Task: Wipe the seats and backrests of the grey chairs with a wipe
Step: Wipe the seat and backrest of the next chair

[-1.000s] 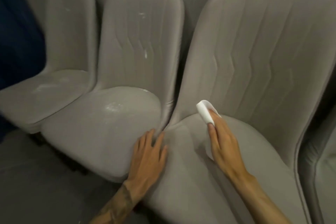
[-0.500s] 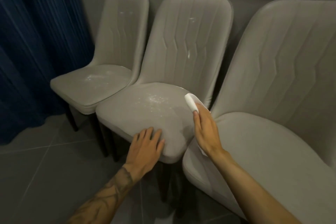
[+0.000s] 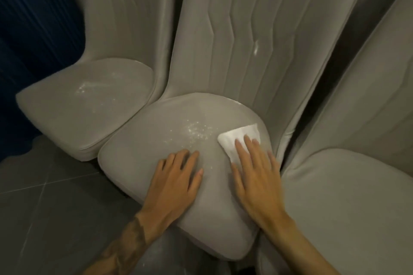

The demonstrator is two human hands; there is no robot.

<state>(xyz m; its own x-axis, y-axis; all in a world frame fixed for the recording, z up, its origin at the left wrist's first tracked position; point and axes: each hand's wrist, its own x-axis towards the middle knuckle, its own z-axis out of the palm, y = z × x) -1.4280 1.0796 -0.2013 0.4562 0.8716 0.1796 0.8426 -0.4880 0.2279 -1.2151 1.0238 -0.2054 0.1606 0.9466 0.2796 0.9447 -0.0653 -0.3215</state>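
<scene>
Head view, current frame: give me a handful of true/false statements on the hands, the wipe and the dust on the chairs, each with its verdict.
1. The right hand presses the white wipe flat on the middle chair's seat. True.
2. The left hand holds a second wipe. False: it lies empty, palm down, on the same seat.
3. White specks lie on the seat just left of the wipe. True.
4. The left chair's seat is free of dust. False: a pale powdery patch shows on it.
5. The middle chair's backrest is spotless. False: a white streak marks it.
</scene>
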